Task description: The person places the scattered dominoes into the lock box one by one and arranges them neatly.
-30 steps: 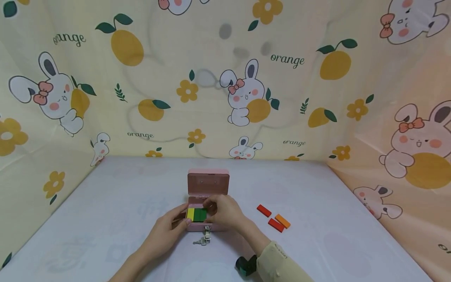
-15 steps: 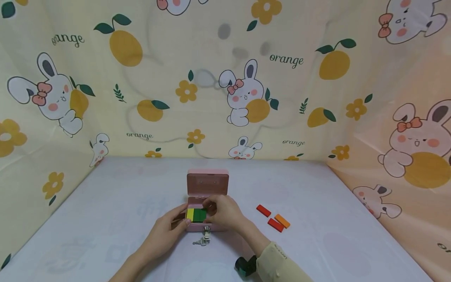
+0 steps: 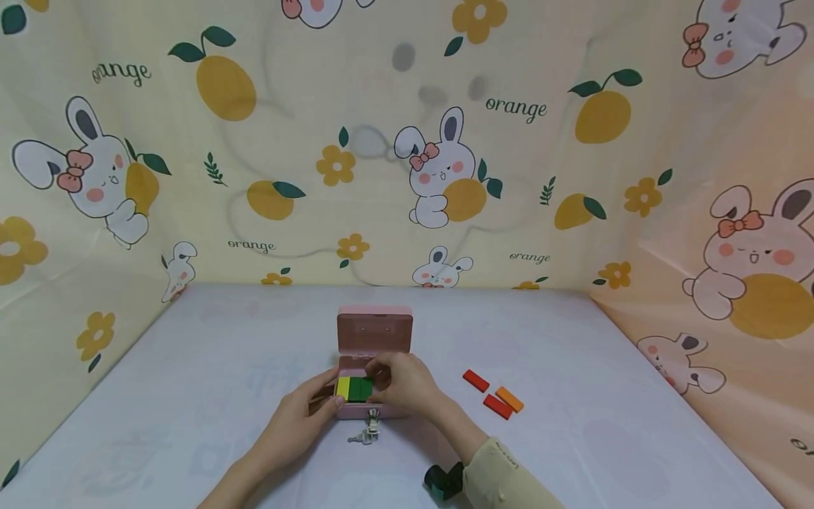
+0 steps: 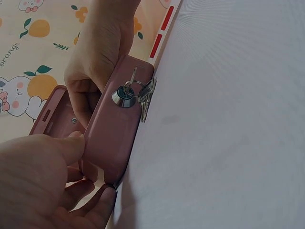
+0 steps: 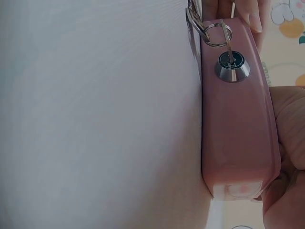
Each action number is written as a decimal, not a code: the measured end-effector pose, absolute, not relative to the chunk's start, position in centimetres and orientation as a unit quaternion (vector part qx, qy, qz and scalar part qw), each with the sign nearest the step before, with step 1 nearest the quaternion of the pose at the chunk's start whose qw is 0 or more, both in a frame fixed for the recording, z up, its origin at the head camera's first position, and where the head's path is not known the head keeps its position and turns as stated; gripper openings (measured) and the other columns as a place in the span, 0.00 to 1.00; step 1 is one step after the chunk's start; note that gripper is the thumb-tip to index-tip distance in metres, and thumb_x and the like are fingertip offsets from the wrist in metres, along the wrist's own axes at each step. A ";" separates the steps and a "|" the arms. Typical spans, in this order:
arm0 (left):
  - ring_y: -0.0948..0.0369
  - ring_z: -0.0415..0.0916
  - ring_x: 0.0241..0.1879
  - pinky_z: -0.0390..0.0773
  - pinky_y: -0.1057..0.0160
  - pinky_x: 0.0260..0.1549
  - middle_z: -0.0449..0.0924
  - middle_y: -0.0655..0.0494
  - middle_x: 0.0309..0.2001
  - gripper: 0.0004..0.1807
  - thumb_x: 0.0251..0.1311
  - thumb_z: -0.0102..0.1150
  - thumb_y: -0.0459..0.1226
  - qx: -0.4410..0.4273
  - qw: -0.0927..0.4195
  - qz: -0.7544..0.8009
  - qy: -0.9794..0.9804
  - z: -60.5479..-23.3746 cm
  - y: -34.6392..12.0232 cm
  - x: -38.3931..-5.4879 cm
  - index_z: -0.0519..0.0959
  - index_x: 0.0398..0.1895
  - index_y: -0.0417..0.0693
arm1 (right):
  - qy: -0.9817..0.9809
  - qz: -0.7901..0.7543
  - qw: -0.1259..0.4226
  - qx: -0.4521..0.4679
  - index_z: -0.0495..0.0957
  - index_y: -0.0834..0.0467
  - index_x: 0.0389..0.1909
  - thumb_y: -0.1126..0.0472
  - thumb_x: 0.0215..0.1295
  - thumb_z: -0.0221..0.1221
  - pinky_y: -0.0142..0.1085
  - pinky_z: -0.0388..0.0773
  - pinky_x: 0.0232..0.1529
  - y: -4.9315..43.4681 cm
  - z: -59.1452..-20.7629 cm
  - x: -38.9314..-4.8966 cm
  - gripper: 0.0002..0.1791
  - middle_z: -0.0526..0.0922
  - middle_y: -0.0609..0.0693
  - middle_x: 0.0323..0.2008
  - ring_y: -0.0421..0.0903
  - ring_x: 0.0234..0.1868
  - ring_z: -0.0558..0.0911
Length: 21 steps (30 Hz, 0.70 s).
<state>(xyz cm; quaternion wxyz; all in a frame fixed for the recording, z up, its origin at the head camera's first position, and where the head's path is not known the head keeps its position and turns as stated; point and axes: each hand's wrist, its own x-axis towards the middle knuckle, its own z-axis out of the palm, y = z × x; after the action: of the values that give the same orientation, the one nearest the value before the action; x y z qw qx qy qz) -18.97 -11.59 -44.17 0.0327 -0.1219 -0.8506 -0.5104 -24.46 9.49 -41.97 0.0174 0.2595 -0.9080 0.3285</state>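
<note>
In the head view an open pink lockbox (image 3: pixel 388 411) stands on the table, its lid (image 3: pixel 375 332) raised. Inside, a yellow block (image 3: pixel 343 387) lies beside green blocks (image 3: pixel 360 389). My left hand (image 3: pixel 297 417) grips the box's left side, thumb at the front corner and fingers along the side. Reaching in from the right, my right hand (image 3: pixel 407 385) has its index finger and thumb around the ends of the rightmost green block; its other fingers are hidden. A key (image 4: pixel 132 80) sits in the front lock (image 4: pixel 125 97), with more keys (image 4: pixel 146 98) hanging from its ring.
To the right of the box lie two red blocks (image 3: pixel 475 380) and an orange block (image 3: pixel 510 399). A dark wrist device (image 3: pixel 443 481) shows beside the right sleeve (image 3: pixel 509 477). A patterned cloth (image 3: pixel 369 212) hangs behind the white table (image 3: pixel 242 346).
</note>
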 end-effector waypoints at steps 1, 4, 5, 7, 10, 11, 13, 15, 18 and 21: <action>0.52 0.71 0.61 0.72 0.55 0.61 0.71 0.48 0.65 0.29 0.68 0.60 0.38 -0.123 0.033 -0.511 -0.850 -44.2 -11.6 -19.0 0.67 0.71 0.43 | -0.908 0.329 0.017 0.260 0.83 0.58 0.43 0.65 0.47 0.77 0.27 0.79 0.35 9.5 -42.0 -24.4 0.20 0.83 0.45 0.37 0.38 0.34 0.79; 0.53 0.72 0.61 0.73 0.56 0.60 0.71 0.48 0.65 0.30 0.68 0.60 0.39 -0.125 0.034 -0.512 -0.849 -44.3 -11.6 -19.0 0.67 0.71 0.43 | -0.907 0.331 0.016 0.260 0.83 0.58 0.43 0.65 0.47 0.77 0.27 0.79 0.35 9.5 -41.9 -24.4 0.20 0.83 0.45 0.37 0.38 0.34 0.79; 0.53 0.72 0.60 0.73 0.57 0.60 0.71 0.48 0.65 0.30 0.68 0.60 0.39 -0.125 0.034 -0.513 -0.849 -44.3 -11.6 -19.0 0.67 0.71 0.43 | -0.907 0.331 0.017 0.261 0.83 0.58 0.43 0.65 0.47 0.77 0.27 0.79 0.34 9.5 -41.9 -24.4 0.20 0.83 0.45 0.37 0.38 0.34 0.79; 0.53 0.72 0.60 0.73 0.57 0.60 0.71 0.48 0.65 0.29 0.68 0.60 0.39 -0.125 0.034 -0.512 -0.849 -44.3 -11.6 -19.0 0.67 0.71 0.43 | -0.906 0.331 0.018 0.263 0.83 0.58 0.43 0.65 0.47 0.77 0.27 0.79 0.34 9.5 -41.9 -24.5 0.20 0.83 0.45 0.37 0.38 0.34 0.79; 0.52 0.72 0.60 0.73 0.56 0.60 0.71 0.48 0.65 0.29 0.68 0.60 0.38 -0.124 0.036 -0.509 -0.851 -44.4 -11.6 -19.1 0.67 0.71 0.43 | -0.905 0.332 0.020 0.266 0.83 0.58 0.43 0.65 0.47 0.77 0.27 0.79 0.34 9.6 -42.0 -24.5 0.21 0.83 0.45 0.37 0.38 0.34 0.79; 0.52 0.72 0.61 0.73 0.56 0.60 0.71 0.48 0.65 0.29 0.68 0.60 0.38 -0.122 0.036 -0.508 -0.852 -44.4 -11.6 -19.1 0.67 0.71 0.43 | -0.904 0.333 0.020 0.267 0.83 0.58 0.43 0.65 0.47 0.77 0.27 0.79 0.34 9.6 -42.0 -24.5 0.21 0.83 0.45 0.37 0.38 0.34 0.79; 0.52 0.72 0.61 0.72 0.56 0.60 0.71 0.48 0.65 0.29 0.68 0.60 0.38 -0.118 0.035 -0.504 -0.855 -44.5 -11.5 -19.2 0.67 0.71 0.43 | -0.903 0.334 0.019 0.268 0.83 0.58 0.43 0.65 0.47 0.77 0.27 0.79 0.34 9.6 -41.9 -24.5 0.21 0.83 0.45 0.37 0.38 0.34 0.79; 0.53 0.71 0.61 0.72 0.56 0.60 0.71 0.49 0.65 0.30 0.68 0.60 0.38 -0.114 0.032 -0.502 -0.857 -44.4 -11.5 -19.2 0.67 0.71 0.44 | -0.903 0.336 0.019 0.269 0.83 0.58 0.43 0.65 0.47 0.77 0.27 0.79 0.34 9.6 -42.0 -24.5 0.21 0.83 0.45 0.37 0.38 0.34 0.79; 0.52 0.71 0.61 0.72 0.55 0.60 0.71 0.48 0.65 0.29 0.68 0.60 0.38 -0.116 0.033 -0.503 -0.856 -44.3 -11.5 -19.1 0.67 0.71 0.43 | -0.902 0.338 0.016 0.269 0.83 0.58 0.44 0.65 0.47 0.77 0.27 0.79 0.35 9.7 -42.0 -24.6 0.21 0.84 0.46 0.38 0.37 0.35 0.79; 0.51 0.71 0.61 0.72 0.54 0.61 0.71 0.46 0.64 0.29 0.68 0.60 0.37 -0.122 0.036 -0.504 -0.854 -44.3 -11.5 -19.1 0.67 0.70 0.42 | -0.900 0.343 0.012 0.269 0.83 0.59 0.44 0.65 0.47 0.77 0.26 0.79 0.36 9.7 -42.0 -24.6 0.21 0.84 0.46 0.38 0.38 0.35 0.80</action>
<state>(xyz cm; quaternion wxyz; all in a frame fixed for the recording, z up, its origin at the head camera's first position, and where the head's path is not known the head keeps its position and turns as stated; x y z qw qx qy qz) -19.07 -11.52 -44.29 0.0363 -0.1218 -0.8542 -0.5041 -24.59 9.68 -42.00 0.0124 0.2692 -0.8998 0.3430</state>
